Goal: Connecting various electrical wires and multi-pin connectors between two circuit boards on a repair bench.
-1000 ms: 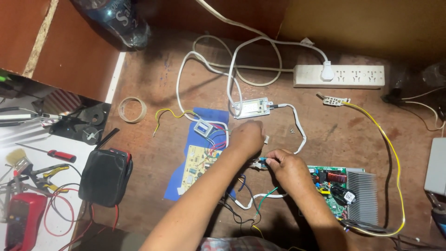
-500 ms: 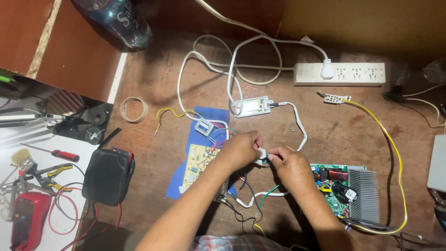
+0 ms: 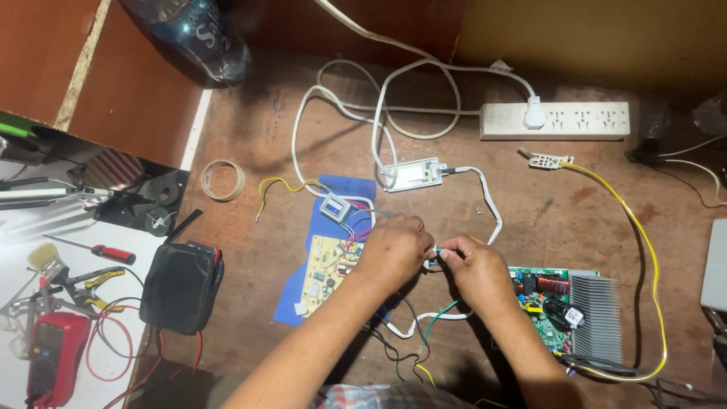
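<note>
My left hand [image 3: 394, 250] and my right hand [image 3: 473, 265] meet over the wooden bench, fingertips pinched together on a thin green and white wire [image 3: 435, 251] between them. Under the left hand lies a beige circuit board [image 3: 326, 265] with a small transformer [image 3: 334, 207] on a blue sheet [image 3: 291, 307]. Right of the right hand sits a green circuit board [image 3: 541, 295] with a ribbed metal heatsink [image 3: 597, 314]. Loose black, green and white wires [image 3: 424, 333] trail below the hands.
A white power strip [image 3: 575, 120] with a plug sits at the back; a white adapter box [image 3: 413, 175] and white cables lie mid-bench. Tape roll [image 3: 223, 180], black pouch [image 3: 182, 288], red multimeter [image 3: 49, 356], screwdriver [image 3: 113, 254], pliers and brush are left. A yellow wire [image 3: 644, 250] loops right.
Both hands have drawn closer together and shifted slightly right, now pinching the wire between their fingertips. The view has tilted a little.
</note>
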